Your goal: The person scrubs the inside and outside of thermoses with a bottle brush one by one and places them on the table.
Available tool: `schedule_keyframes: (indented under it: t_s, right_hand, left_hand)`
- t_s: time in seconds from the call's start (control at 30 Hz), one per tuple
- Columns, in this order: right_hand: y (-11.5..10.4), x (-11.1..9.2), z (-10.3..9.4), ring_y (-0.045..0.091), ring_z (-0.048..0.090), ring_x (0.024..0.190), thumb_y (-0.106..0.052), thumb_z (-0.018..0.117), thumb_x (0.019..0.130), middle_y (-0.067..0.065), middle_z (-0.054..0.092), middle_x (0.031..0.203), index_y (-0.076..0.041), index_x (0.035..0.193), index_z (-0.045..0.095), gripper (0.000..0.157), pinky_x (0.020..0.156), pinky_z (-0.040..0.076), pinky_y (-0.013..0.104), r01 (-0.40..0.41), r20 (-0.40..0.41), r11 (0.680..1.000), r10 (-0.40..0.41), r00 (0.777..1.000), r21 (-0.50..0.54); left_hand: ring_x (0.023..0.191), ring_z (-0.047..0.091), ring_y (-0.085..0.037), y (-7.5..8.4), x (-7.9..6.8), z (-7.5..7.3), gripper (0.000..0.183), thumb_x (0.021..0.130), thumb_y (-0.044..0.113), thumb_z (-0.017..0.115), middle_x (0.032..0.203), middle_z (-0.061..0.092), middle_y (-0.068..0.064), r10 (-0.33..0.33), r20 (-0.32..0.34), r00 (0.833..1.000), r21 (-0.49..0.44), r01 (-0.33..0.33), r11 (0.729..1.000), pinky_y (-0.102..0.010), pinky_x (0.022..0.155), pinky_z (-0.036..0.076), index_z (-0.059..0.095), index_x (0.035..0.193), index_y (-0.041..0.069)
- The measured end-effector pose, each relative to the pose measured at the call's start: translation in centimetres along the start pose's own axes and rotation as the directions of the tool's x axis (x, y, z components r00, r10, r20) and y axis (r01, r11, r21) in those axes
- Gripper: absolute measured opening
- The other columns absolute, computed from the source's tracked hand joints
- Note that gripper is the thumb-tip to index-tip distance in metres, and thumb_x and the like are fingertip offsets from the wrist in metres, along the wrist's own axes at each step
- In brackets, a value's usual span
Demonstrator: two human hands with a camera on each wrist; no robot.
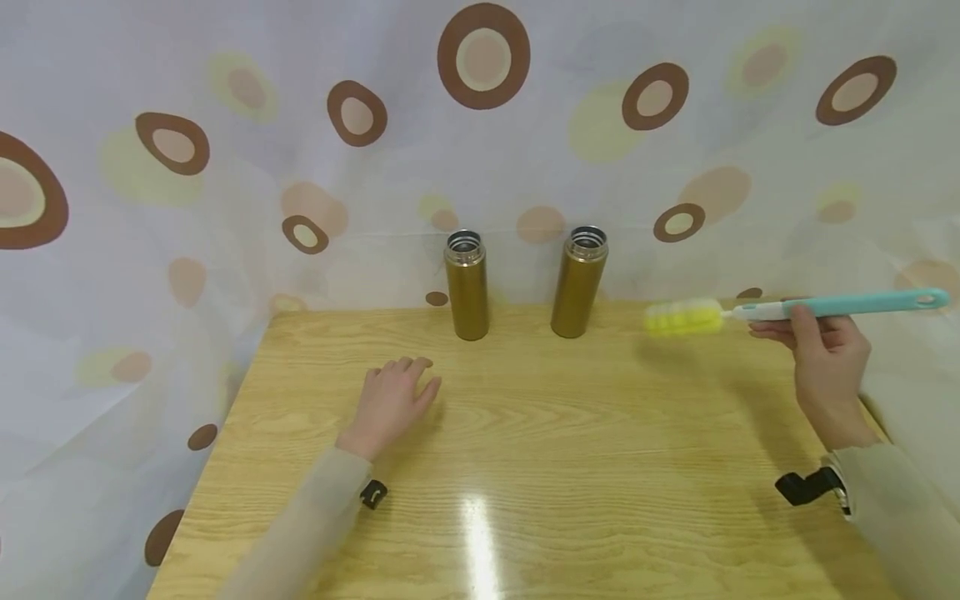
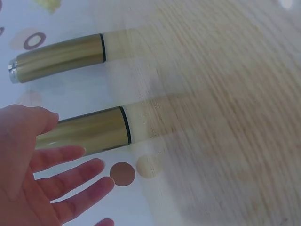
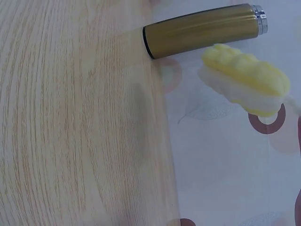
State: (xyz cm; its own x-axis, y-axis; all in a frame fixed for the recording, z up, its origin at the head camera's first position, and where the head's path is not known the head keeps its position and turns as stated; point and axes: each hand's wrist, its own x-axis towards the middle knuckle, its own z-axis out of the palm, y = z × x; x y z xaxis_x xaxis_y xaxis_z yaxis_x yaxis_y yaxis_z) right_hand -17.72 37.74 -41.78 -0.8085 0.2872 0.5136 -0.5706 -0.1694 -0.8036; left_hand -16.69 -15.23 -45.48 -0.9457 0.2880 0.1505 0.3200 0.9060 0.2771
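Note:
Two gold thermos bottles stand upright with their mouths uncovered near the table's far edge, a left bottle (image 1: 468, 300) and a right bottle (image 1: 579, 287). My right hand (image 1: 831, 358) holds a bottle brush (image 1: 832, 307) by its white and teal handle, raised above the table's right side. The brush's yellow and white sponge head (image 3: 247, 77) points left, toward the right bottle. My left hand (image 1: 390, 404) is over the table, in front and to the left of the left bottle, its fingers loosely spread and holding nothing. In the left wrist view this hand overlaps the nearer bottle (image 2: 89, 132).
A pale sheet (image 1: 540, 125) with brown and yellow oval patterns hangs behind and beside the wooden table (image 1: 562, 467). Light glares off the tabletop near the front. Each wrist wears a black strap below a light sleeve.

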Motion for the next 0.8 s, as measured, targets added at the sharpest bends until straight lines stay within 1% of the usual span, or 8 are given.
schedule_keyframes:
  t_s: [0.23,0.33,0.43,0.57,0.67,0.8]
  right_hand:
    - [-0.6,-0.2,0.4,0.022,0.076,0.077,0.005,0.057,0.103,0.017,0.076,0.092,0.031,0.112,0.056,0.027,0.079,0.061,0.03,-0.022,0.021,0.998,0.023,1.0,-0.057]
    - [-0.6,-0.2,0.4,0.022,0.076,0.076,0.01,0.055,0.102,0.018,0.074,0.093,0.03,0.114,0.056,0.023,0.078,0.062,0.029,-0.019,0.052,1.0,0.02,0.998,-0.015]
    - [-0.6,-0.2,0.3,0.023,0.076,0.076,0.013,0.052,0.102,0.019,0.073,0.095,0.029,0.116,0.054,0.022,0.076,0.062,0.03,-0.02,0.083,0.999,0.017,0.996,0.037]
    - [-0.5,-0.3,0.5,0.023,0.075,0.076,0.011,0.051,0.103,0.018,0.074,0.093,0.029,0.112,0.055,0.021,0.075,0.062,0.029,-0.023,0.091,0.999,0.021,0.996,0.023]
    - [-0.5,-0.4,0.7,0.022,0.075,0.075,0.013,0.051,0.102,0.018,0.074,0.09,0.031,0.109,0.055,0.02,0.076,0.062,0.029,-0.019,0.092,1.0,0.018,0.996,0.016]
    - [-0.6,-0.5,1.1,0.021,0.075,0.075,0.016,0.055,0.099,0.017,0.075,0.091,0.031,0.11,0.055,0.019,0.075,0.062,0.028,-0.007,0.101,1.0,0.007,0.995,0.006]
  left_hand:
    - [0.107,0.069,-0.038,-0.7,1.2,0.0,0.04,0.107,0.033,0.058,0.122,0.071,-0.018,0.032,-0.028,0.999,-0.039,-0.033,0.999,-0.055,0.086,0.057,0.065,0.133,0.004]
    - [0.107,0.069,-0.038,-0.8,1.5,0.0,0.04,0.107,0.033,0.058,0.122,0.072,-0.018,0.033,-0.035,0.999,-0.043,-0.035,0.998,-0.055,0.085,0.057,0.065,0.133,0.004]
    - [0.108,0.069,-0.037,-0.7,2.0,0.0,0.041,0.107,0.034,0.057,0.123,0.071,-0.017,0.023,-0.045,0.999,-0.069,-0.026,0.997,-0.054,0.086,0.057,0.064,0.134,0.004]
    - [0.109,0.069,-0.037,-0.7,2.5,-0.1,0.046,0.107,0.034,0.057,0.125,0.071,-0.017,0.018,-0.07,0.997,-0.112,-0.026,0.993,-0.053,0.09,0.057,0.06,0.139,0.002]
    - [0.111,0.068,-0.038,-0.6,3.0,-0.1,0.049,0.107,0.036,0.057,0.127,0.07,-0.017,0.015,-0.089,0.996,-0.132,-0.027,0.991,-0.053,0.093,0.056,0.057,0.141,0.001]
    - [0.114,0.066,-0.038,-0.3,3.6,-0.1,0.051,0.107,0.039,0.056,0.129,0.068,-0.018,-0.008,-0.092,0.996,-0.166,-0.008,0.986,-0.053,0.095,0.055,0.056,0.142,0.001]
